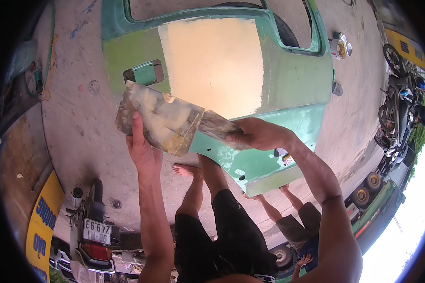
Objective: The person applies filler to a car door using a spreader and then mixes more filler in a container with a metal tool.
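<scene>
Standing at the near side of a green vehicle body panel, the person holds both hands up before it. Farthest left of the panel, on the near side, a yellow signboard with blue lettering leans inward. Between that signboard and the panel, a motorcycle stands on the concrete floor, its red tail lamp showing. At the panel's left edge is an oblong cutout. Just nearer than this cutout, in front of the panel's left part, the left hand grips a filler-smeared flat plate, thumb pressed on its upper face; the other fingers are mostly hidden. Across the panel's middle spreads a cream filler patch. In front of the panel's near middle, a broad scraper meets the plate's right end; the right hand has its fingers closed around the scraper's right end. Beyond the panel's near edge, toward its right, sits or stands a co-worker in dark shorts. Just right of the panel's far part is an open tin. Farther right of the panel are a green truck and parked motorbikes.
</scene>
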